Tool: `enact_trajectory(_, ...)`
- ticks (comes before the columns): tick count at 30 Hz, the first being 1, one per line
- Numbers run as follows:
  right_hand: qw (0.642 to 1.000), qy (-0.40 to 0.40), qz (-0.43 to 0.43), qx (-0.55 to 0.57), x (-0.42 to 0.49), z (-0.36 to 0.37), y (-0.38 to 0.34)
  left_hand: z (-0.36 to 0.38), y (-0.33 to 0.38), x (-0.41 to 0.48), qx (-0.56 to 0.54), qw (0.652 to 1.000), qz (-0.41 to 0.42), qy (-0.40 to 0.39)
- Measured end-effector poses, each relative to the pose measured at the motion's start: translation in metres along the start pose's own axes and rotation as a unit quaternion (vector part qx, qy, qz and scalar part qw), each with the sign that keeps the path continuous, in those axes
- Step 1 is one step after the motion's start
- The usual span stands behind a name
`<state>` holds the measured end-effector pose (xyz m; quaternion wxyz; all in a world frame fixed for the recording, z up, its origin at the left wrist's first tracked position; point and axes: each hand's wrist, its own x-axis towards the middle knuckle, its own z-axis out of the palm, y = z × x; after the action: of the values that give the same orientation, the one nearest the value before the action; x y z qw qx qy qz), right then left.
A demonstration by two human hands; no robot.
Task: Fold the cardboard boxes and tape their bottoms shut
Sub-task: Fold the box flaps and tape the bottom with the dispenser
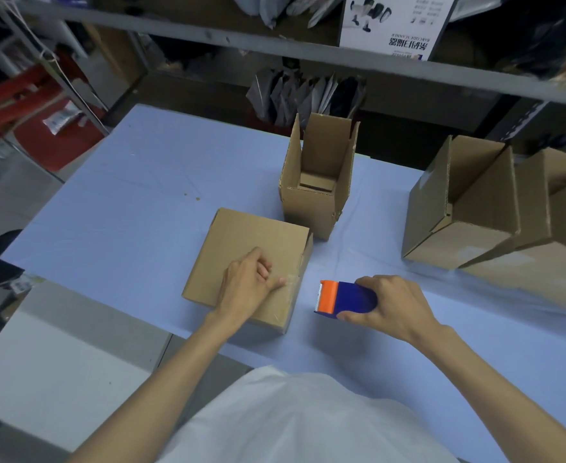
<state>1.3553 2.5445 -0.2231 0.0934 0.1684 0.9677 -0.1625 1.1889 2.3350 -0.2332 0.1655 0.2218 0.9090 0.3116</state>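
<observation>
The person's white shirt [295,416] fills the bottom of the view, and both bare forearms reach out from it over the pale blue table [124,182]. The right hand [392,305] is wrapped around a blue and orange tape dispenser [345,299], thumb on the near side and fingers over the top, with the dispenser held just off the near right corner of the box being worked. The left hand [248,282] lies on that upturned cardboard box [248,265], fingers loosely curled and one fingertip pressing a strip of clear tape [291,282] at the box's right edge; it grips nothing. Behind it an open cardboard box [315,192] stands upright with its flaps raised, and larger open boxes [468,208] sit well apart at the right.

The box looks light and hollow, so it would probably slide or tip under a sideways pull; pressing down flat on the panel, as the left hand does, seems the safest hold. The corrugated panels appear stiff, though likely to dent at the seam. The tape is thin and glossy, hard to see, and probably clings wherever it first lands.
</observation>
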Motion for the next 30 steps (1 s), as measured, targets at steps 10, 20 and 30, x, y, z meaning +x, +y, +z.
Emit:
enact_trajectory(10, 0.996, -0.043, 0.062, -0.046, 0.024, 0.004, -0.035, 0.011, -0.003, -0.005, -0.004, 0.997, 0.061, -0.045)
enact_trajectory(20, 0.987, -0.013, 0.005, -0.158, 0.047, 0.014, -0.070, 0.011, -0.004, -0.003, -0.005, 0.997, 0.062, -0.041)
enact_trajectory(30, 0.989, 0.047, 0.134, -0.027, 0.013, -0.005, -0.010, 0.010, 0.006, -0.007, 0.307, 0.899, 0.272, -0.153)
